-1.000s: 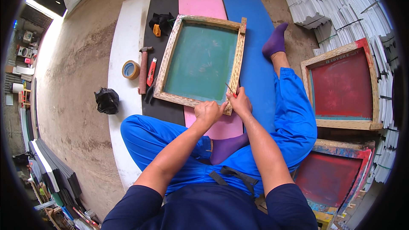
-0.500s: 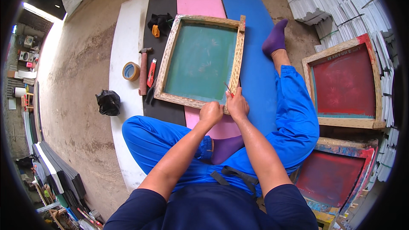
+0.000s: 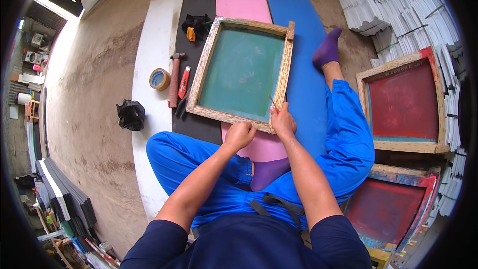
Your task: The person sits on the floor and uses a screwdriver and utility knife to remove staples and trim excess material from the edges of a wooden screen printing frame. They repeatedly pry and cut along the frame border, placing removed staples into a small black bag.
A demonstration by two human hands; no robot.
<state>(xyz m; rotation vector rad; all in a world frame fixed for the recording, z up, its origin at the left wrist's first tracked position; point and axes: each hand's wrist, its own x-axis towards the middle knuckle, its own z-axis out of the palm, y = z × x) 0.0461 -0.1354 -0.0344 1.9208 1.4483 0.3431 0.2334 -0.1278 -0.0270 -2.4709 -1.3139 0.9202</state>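
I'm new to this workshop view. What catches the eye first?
A wooden frame with green mesh lies on coloured mats at centre, both hands at its near edge: the right hand holds a thin tool, the left hand is fisted. Two red-meshed frames lean at right.

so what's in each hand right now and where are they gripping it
The right hand pinches a thin red-tipped tool near its lower end. The left hand, closed, presses on the near edge of the wooden screen frame, holding nothing visible.
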